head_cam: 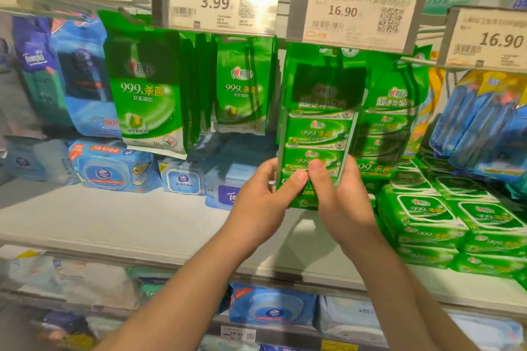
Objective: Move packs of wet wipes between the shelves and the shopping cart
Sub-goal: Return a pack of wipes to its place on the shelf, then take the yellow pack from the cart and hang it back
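At the shelf (119, 216), with both hands (299, 196) pinching the hanging green multipack (316, 134) (thumbs in front), lift straight off the hook.

"16.90" on price tag (353, 13)

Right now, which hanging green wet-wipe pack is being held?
The tall green multipack under the left 16.90 tag; left hand and right hand grip its bottom.

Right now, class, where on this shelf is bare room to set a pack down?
Bare shelf runs in front of the blue tubs, left of both hands. The right is crowded with stacked green packs. The hanging multipack fills the middle.
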Demonstrator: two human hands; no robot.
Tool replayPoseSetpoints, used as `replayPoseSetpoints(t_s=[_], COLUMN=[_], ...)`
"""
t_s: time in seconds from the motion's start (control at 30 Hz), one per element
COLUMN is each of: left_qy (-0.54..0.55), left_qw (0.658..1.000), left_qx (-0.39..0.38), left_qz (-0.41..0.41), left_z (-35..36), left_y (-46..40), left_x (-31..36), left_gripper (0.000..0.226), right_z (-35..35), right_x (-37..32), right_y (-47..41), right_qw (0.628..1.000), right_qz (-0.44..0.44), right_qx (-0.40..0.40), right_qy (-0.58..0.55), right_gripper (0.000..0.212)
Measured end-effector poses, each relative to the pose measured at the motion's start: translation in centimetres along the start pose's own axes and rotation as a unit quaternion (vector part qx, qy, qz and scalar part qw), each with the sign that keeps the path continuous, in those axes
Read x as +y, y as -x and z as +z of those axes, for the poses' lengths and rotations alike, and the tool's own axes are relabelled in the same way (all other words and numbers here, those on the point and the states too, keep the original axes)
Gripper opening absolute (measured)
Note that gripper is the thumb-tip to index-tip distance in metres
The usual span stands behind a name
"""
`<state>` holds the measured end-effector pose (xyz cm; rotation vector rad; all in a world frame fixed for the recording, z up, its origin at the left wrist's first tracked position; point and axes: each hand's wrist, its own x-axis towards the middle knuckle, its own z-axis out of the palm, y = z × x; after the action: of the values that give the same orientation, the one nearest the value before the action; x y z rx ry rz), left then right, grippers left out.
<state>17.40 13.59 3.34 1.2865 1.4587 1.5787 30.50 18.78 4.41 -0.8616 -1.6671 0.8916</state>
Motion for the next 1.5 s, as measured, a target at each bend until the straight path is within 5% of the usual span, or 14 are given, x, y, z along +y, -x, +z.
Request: replayPoseSetpoints(t_s=[0.37,0.53,0.63,0.73,0.83,1.03,1.23,1.5], left_qy=[-0.001,0.010,0.010,-0.004,-0.050,-0.197,-0.382,-0.510], left_qw=[0.997,0.997,0.996,0.993,0.988,0.969,0.904,0.805], left_qx=[0.051,0.012,0.006,0.015,0.052,0.076,0.137,0.203], left_qz=[-0.064,-0.077,-0.094,-0.120,-0.137,-0.125,-0.133,-0.225], left_z=[0.1,-0.2,-0.5,-1.0,-1.9,-5.9,-13.9,-25.7], left_y=[-4.5,-5.8,-5.7,-4.7,-1.9,5.5,12.6,23.3], left_x=[0.8,1.3,1.3,0.5,0.2,-1.5,-2.4,-1.4], left_gripper=[0.066,0.031,0.025,0.045,0.090,0.076,0.086,0.089], right_z=[2.9,3.7,3.9,3.8,3.5,4.8,10.5,19.4], right_x=[-0.7,-0.4,0.0,0.4,1.0,1.8,-0.8,-8.2], right_y=[-4.3,-5.4,-5.0,-3.9,-1.9,3.2,7.1,13.1], right_qw=[0.993,0.987,0.981,0.971,0.966,0.967,0.916,0.813], right_qz=[0.099,0.123,0.163,0.210,0.240,0.211,0.058,-0.068], right_qx=[0.068,0.099,0.086,0.073,0.059,-0.111,-0.274,-0.416], right_qy=[0.014,-0.025,-0.055,-0.088,-0.073,0.094,0.288,0.403], right_gripper=[0.039,0.031,0.060,0.080,0.080,0.033,0.058,0.055])
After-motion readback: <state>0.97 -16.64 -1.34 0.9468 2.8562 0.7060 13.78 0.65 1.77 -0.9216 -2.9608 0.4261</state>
